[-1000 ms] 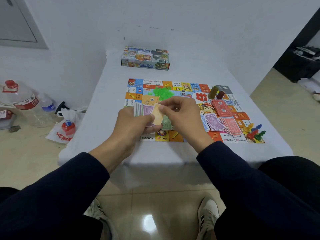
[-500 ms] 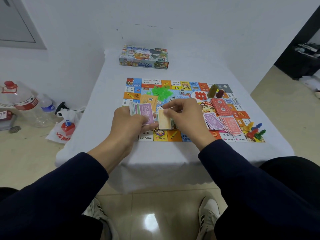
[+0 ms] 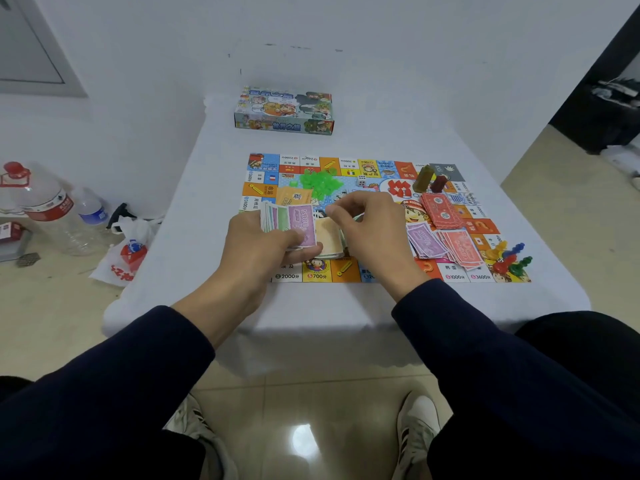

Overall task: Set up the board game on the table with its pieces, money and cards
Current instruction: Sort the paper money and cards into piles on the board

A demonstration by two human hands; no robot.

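Observation:
The colourful game board [image 3: 349, 168] lies flat on the white table [image 3: 194, 188]. My left hand [image 3: 258, 247] grips a fanned stack of play money [image 3: 289, 221] with a purple 5000 note on top. My right hand [image 3: 370, 226] pinches an orange note [image 3: 327, 237] over a small pile on the board. Purple notes [image 3: 424, 239] and red notes [image 3: 462, 249] lie spread to the right, with a red card stack [image 3: 443, 211] behind them. Green houses [image 3: 320, 183], a die [image 3: 361, 181], two tall pieces [image 3: 429, 180] and coloured pawns [image 3: 509, 258] sit on the board.
The game box [image 3: 284, 110] stands at the table's far edge. On the floor at left are a large water bottle [image 3: 45, 209], a small bottle [image 3: 90, 213] and a plastic bag [image 3: 126, 252]. My knees and shoes are below the near edge.
My right hand has drawn an orange note away from the stack and lowered it toward the board. My left hand's fan now shows a purple note on top.

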